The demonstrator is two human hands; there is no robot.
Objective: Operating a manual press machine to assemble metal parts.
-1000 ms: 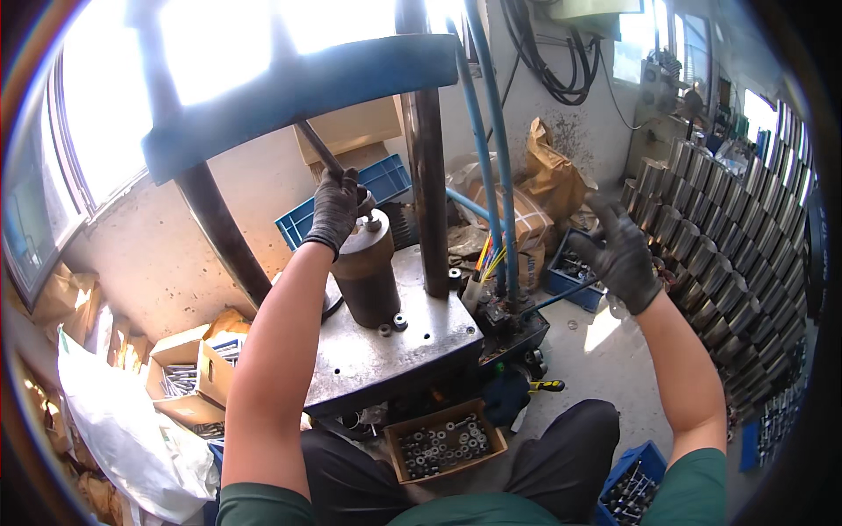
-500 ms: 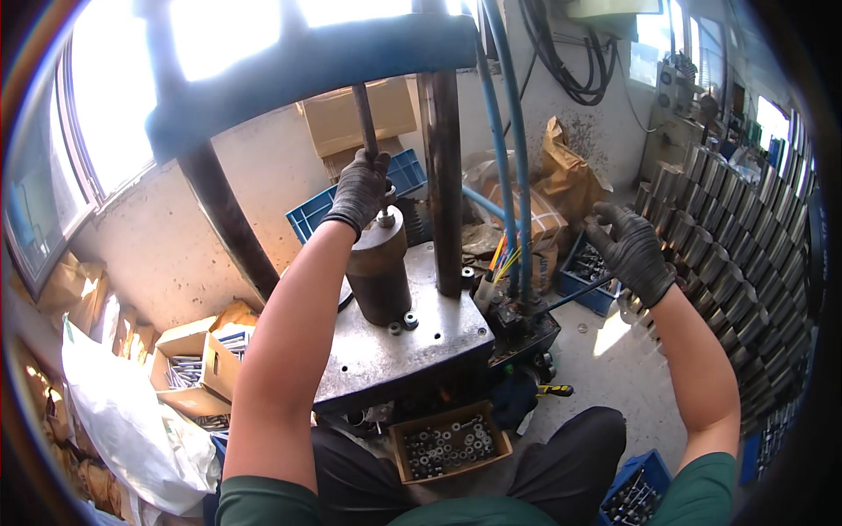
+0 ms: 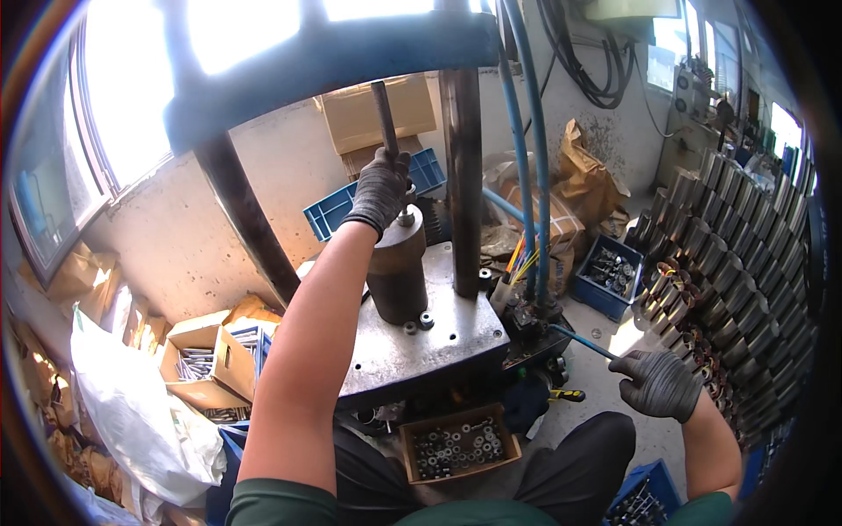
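Note:
My left hand (image 3: 381, 191), in a dark grey glove, is closed around the lower end of an upright metal rod (image 3: 384, 110). Its fingers hide what lies between the rod and the thick steel cylinder (image 3: 396, 280) just below. A small bolt-like metal piece (image 3: 405, 217) shows on the cylinder's top. The cylinder stands on the steel plate (image 3: 447, 351) of a press, beside two small metal rings (image 3: 426, 320). To the right, my gloved right hand (image 3: 662, 384) is closed on the end of a blue lever (image 3: 583, 341).
The press has a blue crossbeam (image 3: 324, 74) and dark columns (image 3: 460, 175). Below its plate sits a box (image 3: 513, 451) of small metal rings. Metal sleeves (image 3: 702, 254) are stacked at right, near a blue crate (image 3: 605, 302). A carton (image 3: 232, 373) of metal rods stands left.
My right hand has come down from its raised, open position and closed on the lever's end. My left hand stays at the rod. The whole view has shifted slightly.

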